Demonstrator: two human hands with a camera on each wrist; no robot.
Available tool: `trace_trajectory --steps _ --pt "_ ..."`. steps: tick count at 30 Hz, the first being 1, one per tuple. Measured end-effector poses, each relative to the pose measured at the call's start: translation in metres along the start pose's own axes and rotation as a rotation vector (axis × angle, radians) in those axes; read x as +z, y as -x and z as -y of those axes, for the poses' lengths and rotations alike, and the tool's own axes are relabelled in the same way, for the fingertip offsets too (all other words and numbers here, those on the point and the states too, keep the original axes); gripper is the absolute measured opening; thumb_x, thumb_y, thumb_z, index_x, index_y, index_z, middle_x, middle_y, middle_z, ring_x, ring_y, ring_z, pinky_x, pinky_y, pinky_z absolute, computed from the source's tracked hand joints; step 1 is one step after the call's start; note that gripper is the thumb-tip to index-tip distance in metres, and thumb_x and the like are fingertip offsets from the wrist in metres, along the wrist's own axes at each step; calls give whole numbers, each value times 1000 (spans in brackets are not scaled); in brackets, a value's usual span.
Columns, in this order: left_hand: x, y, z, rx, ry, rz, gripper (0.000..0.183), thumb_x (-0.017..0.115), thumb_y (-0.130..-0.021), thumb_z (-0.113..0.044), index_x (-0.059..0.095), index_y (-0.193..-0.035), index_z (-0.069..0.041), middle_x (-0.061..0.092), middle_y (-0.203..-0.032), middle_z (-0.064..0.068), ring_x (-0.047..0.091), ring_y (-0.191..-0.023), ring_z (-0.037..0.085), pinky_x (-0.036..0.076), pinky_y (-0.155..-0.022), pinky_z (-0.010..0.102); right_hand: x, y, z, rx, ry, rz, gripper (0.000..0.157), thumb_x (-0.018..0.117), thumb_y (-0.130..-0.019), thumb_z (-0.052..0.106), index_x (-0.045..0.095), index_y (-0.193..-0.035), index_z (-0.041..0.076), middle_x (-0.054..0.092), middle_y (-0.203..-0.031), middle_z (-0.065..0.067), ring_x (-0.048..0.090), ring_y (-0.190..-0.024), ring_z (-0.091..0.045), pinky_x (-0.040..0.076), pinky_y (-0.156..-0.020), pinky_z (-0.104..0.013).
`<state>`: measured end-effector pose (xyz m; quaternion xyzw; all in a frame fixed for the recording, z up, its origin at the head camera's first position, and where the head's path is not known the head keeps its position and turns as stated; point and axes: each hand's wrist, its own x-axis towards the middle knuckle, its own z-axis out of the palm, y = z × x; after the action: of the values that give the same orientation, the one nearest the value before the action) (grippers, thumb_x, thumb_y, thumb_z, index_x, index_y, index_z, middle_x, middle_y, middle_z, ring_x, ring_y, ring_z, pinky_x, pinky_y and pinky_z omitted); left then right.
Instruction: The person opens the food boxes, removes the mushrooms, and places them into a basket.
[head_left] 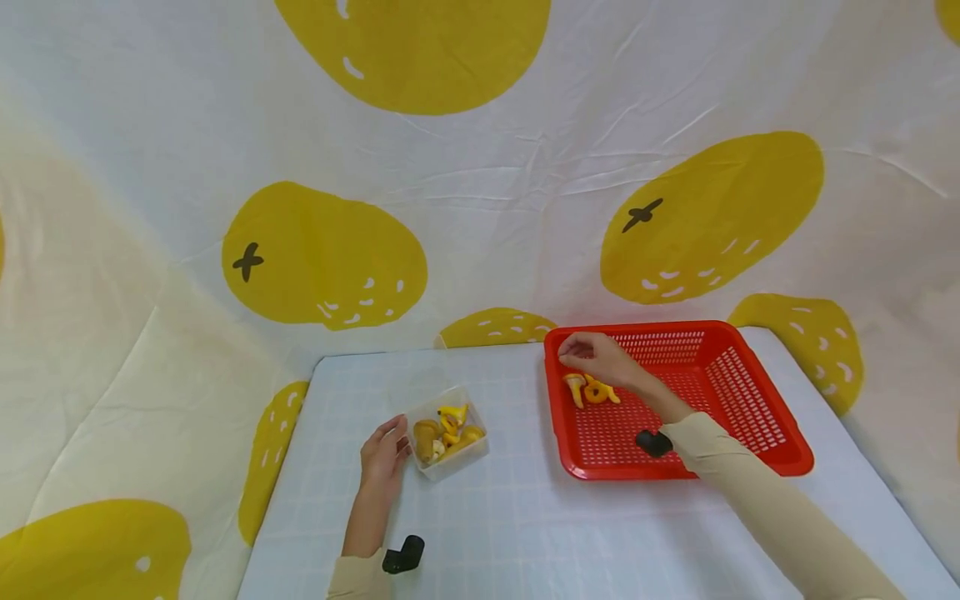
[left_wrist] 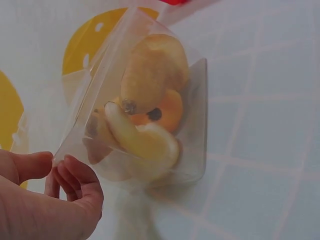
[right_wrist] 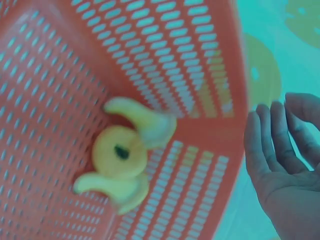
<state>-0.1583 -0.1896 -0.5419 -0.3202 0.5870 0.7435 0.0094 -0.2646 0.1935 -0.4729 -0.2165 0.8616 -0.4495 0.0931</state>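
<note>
My left hand (head_left: 384, 454) is at the left side of a clear plastic box (head_left: 461, 460). In the left wrist view, its thumb and fingers pinch a rim corner of the box. Inside lie several mushrooms, among them a thick brownish one (head_left: 426, 440) and a yellow trumpet-shaped one (head_left: 453, 412). Over the far left corner of a red basket (head_left: 561, 429), my right hand (head_left: 600, 357) holds nothing, its fingers loosely bent. Just below it, yellow mushrooms (right_wrist: 142, 122) lie together in that corner, one ring-like with a dark centre (right_wrist: 120, 151).
Box and basket stand apart on a pale checked tablecloth (head_left: 517, 525), box left, basket right. Behind the table hangs a white cloth (head_left: 510, 225) with large yellow fruit prints. The basket's far side is close to that cloth.
</note>
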Motion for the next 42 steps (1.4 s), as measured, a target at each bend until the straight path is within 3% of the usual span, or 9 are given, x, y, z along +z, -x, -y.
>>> trace_trajectory --steps 12,21,27,37,42 --pt "-4 -3 -2 -21 61 53 46 59 -106 -19 49 -145 3 59 -114 2 52 -92 13 48 -76 20 44 -20 34 -3 -38 55 19 68 -100 11 68 -114 0 70 -106 -8 65 -100 -24 57 -92 -37" --pt "-4 -3 -1 -17 38 34 47 61 -105 -20 50 -145 3 56 -112 3 50 -94 15 49 -75 19 76 -35 42 -89 -115 113 16 69 -99 9 69 -111 0 72 -103 -9 66 -96 -23 57 -91 -36" --pt "-4 -6 1 -8 37 34 46 62 -105 -19 51 -143 4 56 -109 2 51 -92 14 49 -74 19 94 -40 49 -90 -124 173 17 69 -99 10 68 -114 2 70 -106 -6 64 -97 -20 56 -91 -30" --pt "-3 -6 3 12 37 30 43 61 -105 -19 53 -140 4 56 -114 6 51 -91 15 49 -73 20 127 -46 63 -148 -174 271 23 70 -98 5 65 -119 -3 69 -113 -15 63 -100 -20 55 -95 -33" --pt "-2 -7 3 16 46 28 43 61 -105 -19 53 -140 4 58 -111 5 51 -89 13 49 -72 19 146 -48 68 -154 -173 318 24 68 -98 2 65 -120 -6 68 -117 -21 61 -99 -19 54 -94 -27"
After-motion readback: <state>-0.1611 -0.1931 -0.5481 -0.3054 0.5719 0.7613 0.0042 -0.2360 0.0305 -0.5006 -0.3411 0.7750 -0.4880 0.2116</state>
